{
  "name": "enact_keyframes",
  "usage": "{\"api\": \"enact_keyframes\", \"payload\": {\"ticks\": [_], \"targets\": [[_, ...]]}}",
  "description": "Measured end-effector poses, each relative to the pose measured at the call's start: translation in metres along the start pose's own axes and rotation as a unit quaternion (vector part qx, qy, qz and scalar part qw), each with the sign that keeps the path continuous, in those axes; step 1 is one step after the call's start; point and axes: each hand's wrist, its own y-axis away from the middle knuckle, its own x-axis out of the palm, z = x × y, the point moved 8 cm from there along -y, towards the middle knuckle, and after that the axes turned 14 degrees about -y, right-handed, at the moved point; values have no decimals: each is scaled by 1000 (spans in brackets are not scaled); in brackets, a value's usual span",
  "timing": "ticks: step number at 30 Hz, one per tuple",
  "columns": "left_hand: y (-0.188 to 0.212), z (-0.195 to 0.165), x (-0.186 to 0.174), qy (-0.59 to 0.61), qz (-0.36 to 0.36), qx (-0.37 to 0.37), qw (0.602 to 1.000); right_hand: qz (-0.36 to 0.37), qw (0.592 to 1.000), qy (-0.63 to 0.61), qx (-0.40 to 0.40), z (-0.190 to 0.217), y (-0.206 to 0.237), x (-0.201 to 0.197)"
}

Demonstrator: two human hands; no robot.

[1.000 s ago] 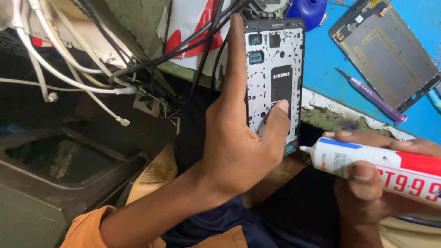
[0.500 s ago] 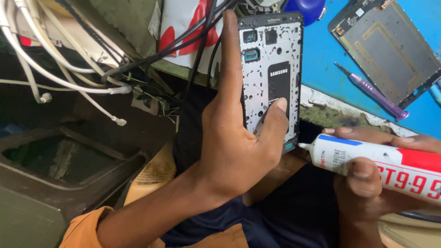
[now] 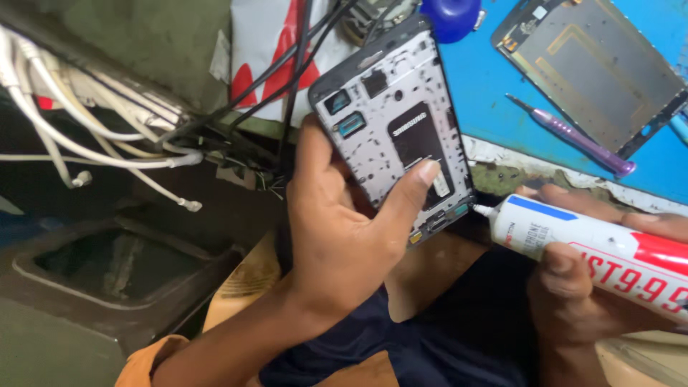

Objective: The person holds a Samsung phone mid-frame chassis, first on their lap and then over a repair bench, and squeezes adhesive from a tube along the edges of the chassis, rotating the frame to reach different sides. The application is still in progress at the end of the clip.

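Note:
My left hand (image 3: 344, 236) grips an opened phone frame (image 3: 390, 122), grey inside with a black rim, tilted with its top toward the upper right. The thumb rests on its lower inner face, and the fingers wrap around its left edge. My right hand (image 3: 580, 287) holds a white glue tube (image 3: 595, 247) with red and blue markings. The tube's thin nozzle tip (image 3: 481, 210) touches the frame's lower right corner.
A blue work mat (image 3: 487, 86) lies behind, with a second phone frame (image 3: 595, 68), a purple pry tool (image 3: 573, 136) and a blue round object (image 3: 450, 16) on it. White and black cables (image 3: 107, 136) hang at the left above a dark bin (image 3: 122, 265).
The phone frame has tilted clockwise and come closer in view. The glue tube's nozzle has moved up to the frame's lower right corner.

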Motion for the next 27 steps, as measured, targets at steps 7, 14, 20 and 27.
{"api": "enact_keyframes", "payload": {"ticks": [7, 14, 20, 27], "targets": [[6, 9, 1, 35, 3, 4, 999, -39, 982, 61, 173, -28, -2, -29], [2, 8, 1, 31, -1, -9, 999, -49, 989, 141, -6, -19, 8, -29], [2, 8, 1, 53, 6, -3, 999, -41, 996, 71, 18, -10, 7, -16], [4, 10, 1, 50, 0, -2, 999, -54, 991, 108, 51, -39, 30, -50]]}}
